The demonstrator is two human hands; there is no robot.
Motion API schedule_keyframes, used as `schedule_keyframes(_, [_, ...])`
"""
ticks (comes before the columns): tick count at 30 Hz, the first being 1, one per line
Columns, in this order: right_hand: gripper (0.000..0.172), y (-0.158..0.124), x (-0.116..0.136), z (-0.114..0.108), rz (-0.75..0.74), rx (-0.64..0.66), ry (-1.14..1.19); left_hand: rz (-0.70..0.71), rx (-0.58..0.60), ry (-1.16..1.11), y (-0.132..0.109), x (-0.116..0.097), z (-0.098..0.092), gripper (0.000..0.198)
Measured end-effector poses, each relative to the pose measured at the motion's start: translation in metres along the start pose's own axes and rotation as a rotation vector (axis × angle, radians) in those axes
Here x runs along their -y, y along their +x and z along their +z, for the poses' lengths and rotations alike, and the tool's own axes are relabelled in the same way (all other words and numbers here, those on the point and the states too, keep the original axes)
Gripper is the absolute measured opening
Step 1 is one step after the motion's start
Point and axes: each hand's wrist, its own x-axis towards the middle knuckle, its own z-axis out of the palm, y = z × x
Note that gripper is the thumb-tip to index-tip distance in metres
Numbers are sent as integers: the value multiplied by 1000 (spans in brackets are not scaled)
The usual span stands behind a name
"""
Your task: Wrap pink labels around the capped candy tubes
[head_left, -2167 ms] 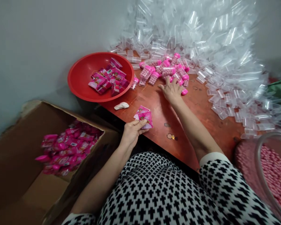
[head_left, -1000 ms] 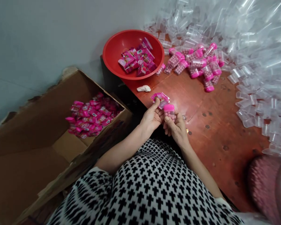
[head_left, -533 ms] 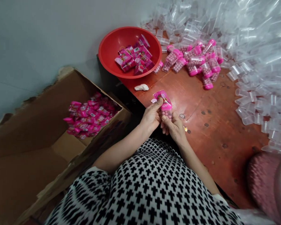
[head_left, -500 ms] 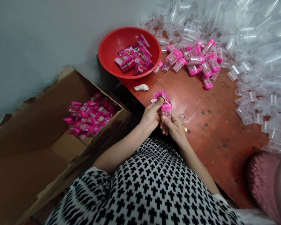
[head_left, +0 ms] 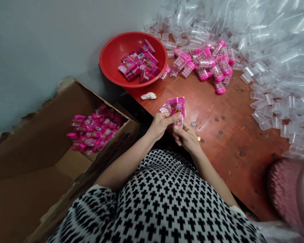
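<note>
My left hand (head_left: pixel 160 126) pinches a pink printed sleeve (head_left: pixel 176 104), with the thumb lying across its lower part. The sleeve covers the top of a small clear bottle of pink candy balls (head_left: pixel 177 123). Around the bottle's lower end, the fingers of my right hand (head_left: pixel 188 137) are closed. How far down the sleeve reaches is partly hidden by the left thumb. More pink sleeves (head_left: pixel 138 62) lie in a red bowl (head_left: pixel 108 72) beyond my hands. Several candy bottles with pink caps (head_left: pixel 205 63) are heaped farther back on the table.
A cardboard box (head_left: pixel 27 145) at the left holds a pile of pink-wrapped bottles (head_left: pixel 96 130). Clear empty containers (head_left: pixel 266 67) spread across the back and right of the brown table (head_left: pixel 218 148). A tub of pink balls (head_left: pixel 288 192) is at lower right. A white lump (head_left: pixel 148 96) lies near the bowl.
The sleeve has come down over the bottle's pink cap, which showed bare before. My left thumb has moved lower, onto the bottle. The view has shifted slightly.
</note>
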Motion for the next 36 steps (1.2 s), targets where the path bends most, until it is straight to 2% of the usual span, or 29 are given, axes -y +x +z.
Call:
schedule_keyframes(2, [40,2,0,0,36,30,96,-2,27,26,0,0,-2,28])
schedule_keyframes(4, [38,3,-2,1,24,5,106,-11,32,25,-1,-1,-3,27])
schedule_keyframes(10, [33,-3,-8,4,-50,-80,156,-24,-117,-184,-4,-5,-1,29])
schedule_keyframes(14, [37,0,-7,6,-61,-139,236,-98,-63,-215,-9,2,5,37])
schedule_keyframes(17, [40,7,-6,8,-47,-173,251,-97,-40,-224,-14,6,9,40])
schedule_keyframes(21, [43,15,0,13,-12,-133,165,-82,-13,-204,-27,-2,-2,30])
schedule_keyframes(22, [43,16,2,13,-9,-104,139,-45,-47,-232,-32,-7,-8,24])
schedule_keyframes(24, [41,17,5,14,-7,-53,96,97,-210,-332,-44,-17,-24,20])
schedule_keyframes(26, [39,17,7,12,-12,-47,70,268,-431,-428,-52,-25,-43,34])
schedule_keyframes(28, [37,17,6,8,-16,-89,56,356,-578,-442,-53,-28,-57,48])
schedule_keyframes(29, [36,17,5,6,-15,-113,47,365,-609,-402,-49,-26,-61,48])
schedule_keyframes(31, [36,16,2,3,-15,-152,28,349,-577,-208,-35,-19,-62,37])
schedule_keyframes(33, [36,15,-1,1,-18,-161,6,356,-474,88,-14,-10,-55,28])
schedule_keyframes(36, [35,12,0,-1,-23,-154,-22,404,-328,466,16,3,-43,32])
